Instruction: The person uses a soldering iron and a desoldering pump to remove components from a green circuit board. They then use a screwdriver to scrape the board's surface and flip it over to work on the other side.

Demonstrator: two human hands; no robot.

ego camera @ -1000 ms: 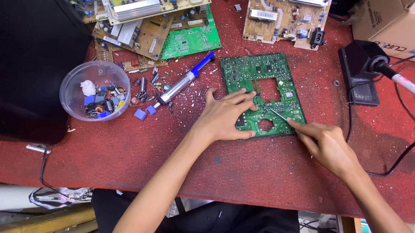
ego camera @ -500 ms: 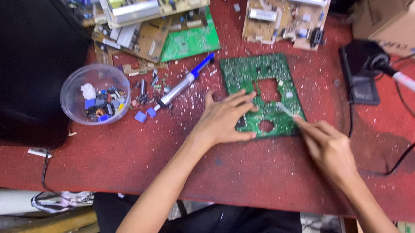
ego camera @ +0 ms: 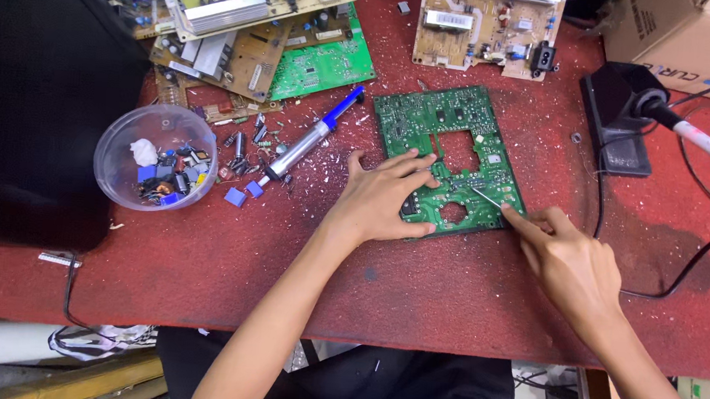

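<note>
A green circuit board with two cut-out holes lies solder side up on the red worktop. My left hand rests flat on its near left part, fingers spread, pressing it down. My right hand grips thin metal tweezers whose tips touch the board's near right area. A blue and silver desoldering pump lies just left of the board.
A clear plastic bowl of small components stands at the left, loose parts beside it. Several other circuit boards and a tan board lie at the back. A soldering iron stand, cables and a cardboard box sit right. A black panel fills the left.
The tweezers and my right hand have shifted slightly along the board's near right part. My left hand stays pressed on the board.
</note>
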